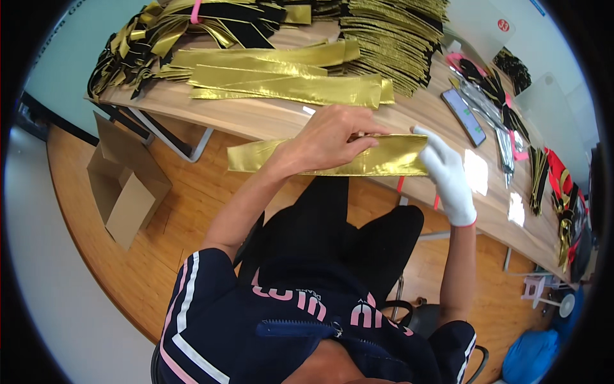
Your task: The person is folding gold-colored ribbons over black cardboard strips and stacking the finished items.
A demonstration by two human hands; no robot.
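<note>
Across the upper part of my remote view, I recorded a wood-grain table [419, 109] bearing gold and black material. On the floor to the left, I noted a cardboard box [125, 192] with its flaps open. Toward the table's far side lay a thick stack of gold-edged strips [393, 45]; left of it, nearer the person, loose flat gold strips [281, 80] overlapped one another. The single gold strip [396, 157] in hand was stretched lengthwise above the lap, at the table's near edge. I found the bare left hand [332, 137] pinching its upper edge between thumb and fingers. The white-gloved right hand [448, 179] gripped its right end, thumb and fingers close together. Beyond the glove, a lit smartphone [464, 117] lay on the table.
</note>
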